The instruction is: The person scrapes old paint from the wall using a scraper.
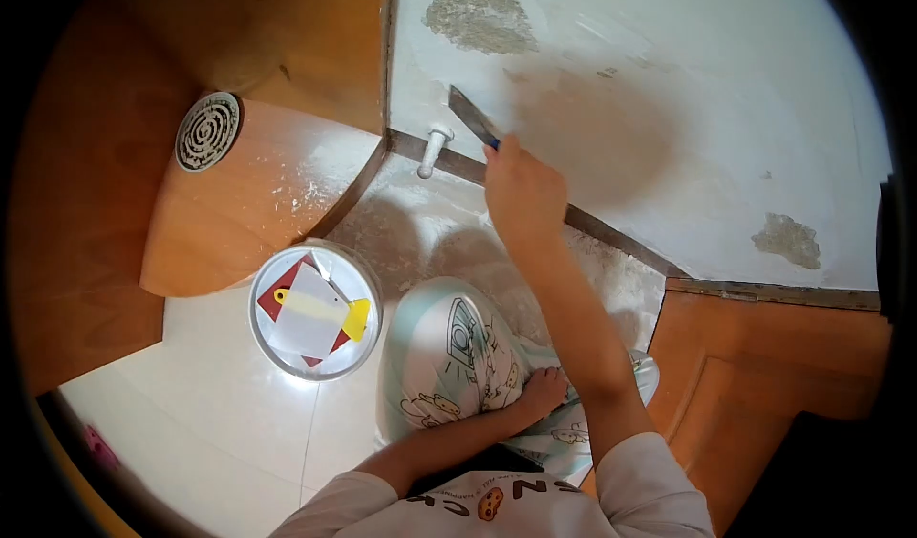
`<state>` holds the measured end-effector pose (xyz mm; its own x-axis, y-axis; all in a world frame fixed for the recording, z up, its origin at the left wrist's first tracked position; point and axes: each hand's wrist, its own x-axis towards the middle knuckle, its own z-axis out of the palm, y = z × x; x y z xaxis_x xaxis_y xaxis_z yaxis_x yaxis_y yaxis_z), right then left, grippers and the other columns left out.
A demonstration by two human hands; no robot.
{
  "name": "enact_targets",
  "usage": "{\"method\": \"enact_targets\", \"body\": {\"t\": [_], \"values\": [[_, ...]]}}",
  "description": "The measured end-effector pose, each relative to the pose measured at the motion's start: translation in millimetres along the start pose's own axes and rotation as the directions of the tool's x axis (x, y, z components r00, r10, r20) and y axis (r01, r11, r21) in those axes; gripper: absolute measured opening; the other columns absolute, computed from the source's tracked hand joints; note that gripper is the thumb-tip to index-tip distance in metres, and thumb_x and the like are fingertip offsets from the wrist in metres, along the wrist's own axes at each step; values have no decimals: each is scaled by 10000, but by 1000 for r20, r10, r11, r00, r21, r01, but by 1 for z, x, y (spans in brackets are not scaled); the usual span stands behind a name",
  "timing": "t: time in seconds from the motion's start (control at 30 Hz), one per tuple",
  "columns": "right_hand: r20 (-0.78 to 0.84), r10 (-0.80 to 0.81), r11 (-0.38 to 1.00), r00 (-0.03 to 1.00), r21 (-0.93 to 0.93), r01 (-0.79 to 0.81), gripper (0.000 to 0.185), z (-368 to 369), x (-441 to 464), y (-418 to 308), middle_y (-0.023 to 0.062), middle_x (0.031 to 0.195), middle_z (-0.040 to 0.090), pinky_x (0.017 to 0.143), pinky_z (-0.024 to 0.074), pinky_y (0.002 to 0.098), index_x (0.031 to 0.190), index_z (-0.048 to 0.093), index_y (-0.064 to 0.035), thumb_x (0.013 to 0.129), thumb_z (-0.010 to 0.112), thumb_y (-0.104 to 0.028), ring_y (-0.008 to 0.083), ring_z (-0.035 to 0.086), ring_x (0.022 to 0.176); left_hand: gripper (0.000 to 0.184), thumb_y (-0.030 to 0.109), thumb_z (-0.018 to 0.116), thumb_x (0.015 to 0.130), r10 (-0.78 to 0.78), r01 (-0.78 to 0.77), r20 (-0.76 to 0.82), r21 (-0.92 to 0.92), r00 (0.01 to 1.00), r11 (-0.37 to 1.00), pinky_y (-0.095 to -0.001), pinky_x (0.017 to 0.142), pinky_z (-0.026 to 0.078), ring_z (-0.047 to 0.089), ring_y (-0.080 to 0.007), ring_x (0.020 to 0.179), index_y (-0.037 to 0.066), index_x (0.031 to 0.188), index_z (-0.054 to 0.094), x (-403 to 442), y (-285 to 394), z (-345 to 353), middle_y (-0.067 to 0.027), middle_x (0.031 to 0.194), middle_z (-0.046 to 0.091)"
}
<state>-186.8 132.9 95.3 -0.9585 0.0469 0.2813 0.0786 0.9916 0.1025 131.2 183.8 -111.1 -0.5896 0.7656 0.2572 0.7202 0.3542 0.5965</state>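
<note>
My right hand is wrapped round the blue handle of a scraper, whose flat metal blade lies against the white wall just above a white door stop. Rough grey patches show on this wall, one near the top and a smaller one at the lower right. My left hand rests at my knee on the patterned trousers, its fingers curled; whether it holds anything is hidden.
Left of my knees stands a round white bucket with red, yellow and white sheets on top. A rounded wooden shelf with white crumbs bears a round patterned disc. Wooden panelling is at the right.
</note>
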Motion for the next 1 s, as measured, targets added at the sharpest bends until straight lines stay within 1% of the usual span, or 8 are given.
{"method": "enact_targets", "body": {"t": [0.1, 0.27, 0.4, 0.57, 0.7, 0.83, 0.93, 1.0], "values": [[-51, -2, 998, 999, 58, 5, 218, 4, 7, -2, 86, 592, 576, 466, 451, 354, 758, 490, -68, 841, 503, -268, 241, 588, 517, 160, 246, 583, 690, 2, -15, 171, 80, 985, 997, -328, 637, 375, 460, -199, 763, 89, 724, 583, 8, -1, -48, -38, 742, 491], [14, 30, 998, 999, 50, -30, 201, 5, 4, 3, 90, 594, 581, 484, 460, 354, 751, 496, -65, 832, 513, -249, 247, 590, 524, 134, 218, 552, 693, -18, 12, -79, -73, 997, 997, -324, 625, 369, 461, -197, 757, 93, 732, 581, -5, 0, 54, -29, 730, 486], [-12, -16, 996, 1000, 90, 17, 116, 9, 10, 0, 69, 573, 579, 480, 469, 340, 766, 490, -59, 815, 490, -164, 227, 606, 522, 143, 220, 567, 677, -19, 6, 93, 138, 995, 990, -318, 620, 367, 462, -195, 756, 90, 736, 582, 6, 0, -29, -26, 724, 483], [-56, -43, 996, 998, 73, 47, 46, 7, 4, 10, 71, 552, 574, 445, 464, 334, 730, 493, -57, 731, 521, -93, 227, 605, 505, 139, 210, 568, 682, -28, 28, 5, -168, 1000, 985, -315, 629, 373, 458, -193, 769, 81, 731, 587, 2, -1, 6, -26, 724, 479], [-101, -47, 992, 994, 111, 58, 61, 8, 16, 1, 64, 524, 563, 427, 463, 317, 713, 491, -47, 695, 541, -76, 221, 598, 480, 172, 224, 575, 679, 60, -68, 56, 141, 997, 988, -313, 630, 368, 453, -198, 777, 70, 753, 594, 6, -5, -34, -38, 744, 481], [-63, -112, 987, 992, 105, 118, 75, 10, 6, 5, 70, 514, 564, 430, 472, 318, 713, 497, -42, 692, 554, -86, 213, 598, 478, 178, 205, 577, 681, -44, 55, 44, -271, 998, 961, -317, 645, 376, 456, -207, 796, 62, 785, 594, -7, -2, 25, -55, 769, 484], [138, 91, 977, 986, 178, -115, 208, -2, 5, 14, 81, 552, 575, 465, 465, 348, 714, 508, -70, 811, 548, -249, 242, 593, 507, 166, 185, 584, 685, -29, 39, 112, -85, 993, 996, -324, 652, 380, 457, -207, 811, 66, 800, 592, -3, -11, 18, -55, 787, 503], [-7, -38, 976, 999, 215, 39, 201, 13, 25, -15, 79, 553, 577, 458, 464, 356, 737, 523, -61, 819, 536, -243, 247, 590, 499, 170, 185, 589, 687, -62, 62, 3, -176, 998, 982, -325, 649, 381, 457, -203, 816, 68, 809, 591, -3, -6, 14, -49, 800, 516]]}}
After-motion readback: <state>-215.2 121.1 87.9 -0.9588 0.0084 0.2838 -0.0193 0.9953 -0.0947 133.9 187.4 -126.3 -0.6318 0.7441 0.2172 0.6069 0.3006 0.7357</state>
